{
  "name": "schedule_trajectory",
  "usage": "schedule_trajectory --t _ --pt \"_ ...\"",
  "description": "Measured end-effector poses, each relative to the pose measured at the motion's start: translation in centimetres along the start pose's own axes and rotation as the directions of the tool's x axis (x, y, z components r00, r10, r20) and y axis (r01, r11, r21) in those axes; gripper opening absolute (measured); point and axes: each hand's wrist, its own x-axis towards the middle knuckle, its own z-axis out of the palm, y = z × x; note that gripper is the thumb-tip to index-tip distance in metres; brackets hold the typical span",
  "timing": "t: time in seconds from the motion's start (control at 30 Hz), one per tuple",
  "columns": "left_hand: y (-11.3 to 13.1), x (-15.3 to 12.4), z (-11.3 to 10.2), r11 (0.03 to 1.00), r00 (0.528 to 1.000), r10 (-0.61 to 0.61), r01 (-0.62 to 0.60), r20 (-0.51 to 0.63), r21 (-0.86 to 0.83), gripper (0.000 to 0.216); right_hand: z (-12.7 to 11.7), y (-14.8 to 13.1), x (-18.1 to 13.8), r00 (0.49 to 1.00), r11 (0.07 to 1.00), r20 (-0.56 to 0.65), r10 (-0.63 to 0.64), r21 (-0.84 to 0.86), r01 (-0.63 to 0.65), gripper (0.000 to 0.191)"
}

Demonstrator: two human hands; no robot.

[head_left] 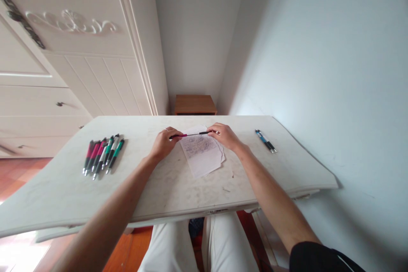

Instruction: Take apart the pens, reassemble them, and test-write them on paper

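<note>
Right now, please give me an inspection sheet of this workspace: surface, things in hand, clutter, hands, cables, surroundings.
Surface: white table, faintly stained.
Things in hand: pink and black pen, held level over scribbled paper sheets.
Clutter: row of pink and green pens at left; two blue pens at right.
Hands: left hand and right hand each pinch one end of the pen.
Cables: nothing seen.
Surroundings: white wardrobe left, pale wall right, small wooden stand behind.

Pen (193, 134) ends hidden by fingers (172, 132), paper (204, 159) scribbles perhaps writing, too small to read
</note>
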Motion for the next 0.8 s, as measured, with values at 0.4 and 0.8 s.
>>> schedule_trajectory --t 0.4,0.8 --pt "0.9 -0.4 0.7 0.996 0.999 0.035 -0.033 0.023 -0.088 0.018 2.3 -1.7 0.2 0.998 0.992 0.029 -0.062 0.111 0.059 0.013" --pt "1.3 -0.5 0.6 0.993 0.999 0.048 -0.047 0.006 -0.106 0.016 3.3 -2.7 0.1 0.999 0.99 -0.043 0.016 0.139 -0.01 0.012"
